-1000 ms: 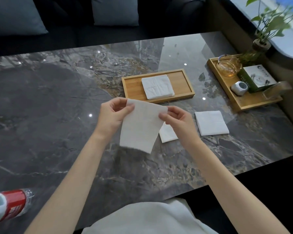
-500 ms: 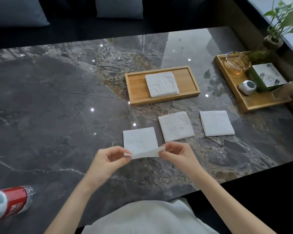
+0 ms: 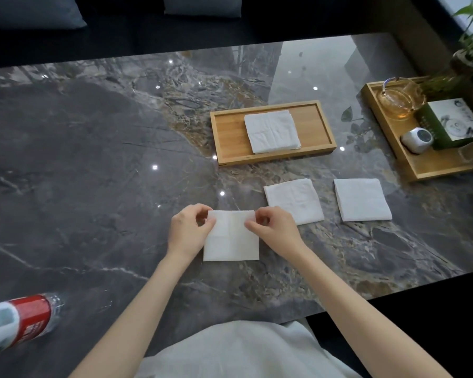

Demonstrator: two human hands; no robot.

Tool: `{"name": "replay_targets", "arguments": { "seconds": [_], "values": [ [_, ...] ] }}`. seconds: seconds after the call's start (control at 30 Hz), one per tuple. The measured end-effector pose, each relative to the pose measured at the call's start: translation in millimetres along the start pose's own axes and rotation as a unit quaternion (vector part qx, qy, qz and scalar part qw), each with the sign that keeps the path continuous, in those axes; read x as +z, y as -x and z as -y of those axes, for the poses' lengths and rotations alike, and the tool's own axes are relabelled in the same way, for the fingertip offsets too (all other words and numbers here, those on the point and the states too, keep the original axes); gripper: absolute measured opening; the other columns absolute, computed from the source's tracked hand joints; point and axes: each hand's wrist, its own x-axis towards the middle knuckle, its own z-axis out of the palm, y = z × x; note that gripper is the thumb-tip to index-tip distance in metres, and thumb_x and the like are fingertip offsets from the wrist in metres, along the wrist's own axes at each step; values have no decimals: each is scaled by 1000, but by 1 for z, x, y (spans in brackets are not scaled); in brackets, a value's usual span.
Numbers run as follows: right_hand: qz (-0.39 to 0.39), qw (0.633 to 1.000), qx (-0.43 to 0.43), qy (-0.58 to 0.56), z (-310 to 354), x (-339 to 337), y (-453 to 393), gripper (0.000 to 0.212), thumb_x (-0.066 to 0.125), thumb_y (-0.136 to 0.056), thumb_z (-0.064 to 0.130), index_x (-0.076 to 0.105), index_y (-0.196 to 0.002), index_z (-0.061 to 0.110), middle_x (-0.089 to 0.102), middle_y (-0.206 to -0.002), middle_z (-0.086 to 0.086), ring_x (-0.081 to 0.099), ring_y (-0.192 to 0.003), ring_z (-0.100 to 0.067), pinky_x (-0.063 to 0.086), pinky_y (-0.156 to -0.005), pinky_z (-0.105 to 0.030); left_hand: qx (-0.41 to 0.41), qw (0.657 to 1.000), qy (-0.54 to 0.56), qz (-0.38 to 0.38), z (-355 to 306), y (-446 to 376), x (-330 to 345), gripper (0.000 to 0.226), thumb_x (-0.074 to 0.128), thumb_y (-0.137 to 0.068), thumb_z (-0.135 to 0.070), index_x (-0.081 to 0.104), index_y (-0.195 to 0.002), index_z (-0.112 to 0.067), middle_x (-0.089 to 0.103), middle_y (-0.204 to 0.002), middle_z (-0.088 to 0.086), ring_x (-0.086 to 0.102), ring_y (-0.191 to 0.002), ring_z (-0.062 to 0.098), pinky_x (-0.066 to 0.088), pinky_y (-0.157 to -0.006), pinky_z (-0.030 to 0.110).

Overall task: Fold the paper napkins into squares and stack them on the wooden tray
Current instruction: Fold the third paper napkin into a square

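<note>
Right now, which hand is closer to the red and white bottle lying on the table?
The left hand. The red and white bottle lies at the table's near left edge, below and left of it; the right hand is farther right, across the napkin.

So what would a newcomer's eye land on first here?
Probably the white napkin lying on the dark marble table at centre, its far corners pinched by the left hand and right hand. Next, the wooden tray behind it carrying folded napkins, and two more squares waiting on the table to the right.
</note>
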Motion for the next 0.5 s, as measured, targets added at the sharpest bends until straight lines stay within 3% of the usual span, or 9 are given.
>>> {"name": "replay_targets", "arguments": {
  "seconds": [0.1, 0.17, 0.23, 0.3, 0.4, 0.5],
  "values": [
    [-47, 992, -25, 113, -3, 10, -7, 27, 62, -80, 23, 50, -60, 9, 54, -60, -6, 45, -65, -20, 35, -56, -32, 6, 997, -76, -25, 6, -5, 12, 14, 63, -77, -14, 65, -91, -11, 61, -97, 9, 52, -94, 25, 40, -71, 30],
    [-91, 982, -32, 161, -2, 14, -4, 11, 64, -76, 20, 58, -75, 11, 59, -69, -4, 47, -70, -21, 40, -62, -34, 15, 994, -98, -42, 6, -1, 15, 27, 66, -76, -14, 61, -102, -10, 56, -106, 11, 48, -100, 26, 41, -75, 31],
    [-142, 973, -39, 175, -2, 19, 5, 22, 66, -72, 18, 60, -93, 10, 62, -82, -5, 50, -78, -23, 43, -69, -34, 59, 988, -118, -84, 5, 8, 17, 31, 63, -79, -15, 57, -109, -8, 55, -112, 14, 48, -104, 29, 45, -83, 39],
    [-183, 960, -99, 188, -1, 27, 18, 26, 59, -77, 17, 61, -101, 9, 65, -93, -5, 54, -87, -23, 45, -74, -35, 124, 975, -152, -107, 7, 19, 21, 28, 51, -86, -19, 55, -112, -9, 57, -118, 15, 47, -111, 27, 43, -89, 41],
    [-103, 952, -169, 234, -3, 47, 38, 40, 36, -93, 30, 53, -124, 11, 60, -126, -7, 47, -121, -23, 32, -97, -38, 197, 958, -206, -23, 16, 41, 34, 40, 34, -90, -20, 46, -127, -9, 50, -135, 12, 32, -128, 19, 25, -104, 37],
    [-17, 945, -142, 293, -16, 61, 46, 57, 8, -98, 44, 30, -142, 14, 32, -149, -4, 18, -140, -17, 3, -111, -41, 193, 941, -275, 47, 32, 56, 42, 50, 26, -91, -27, 29, -138, -8, 31, -146, 9, 16, -136, 15, 4, -112, 36]
  ]
}}
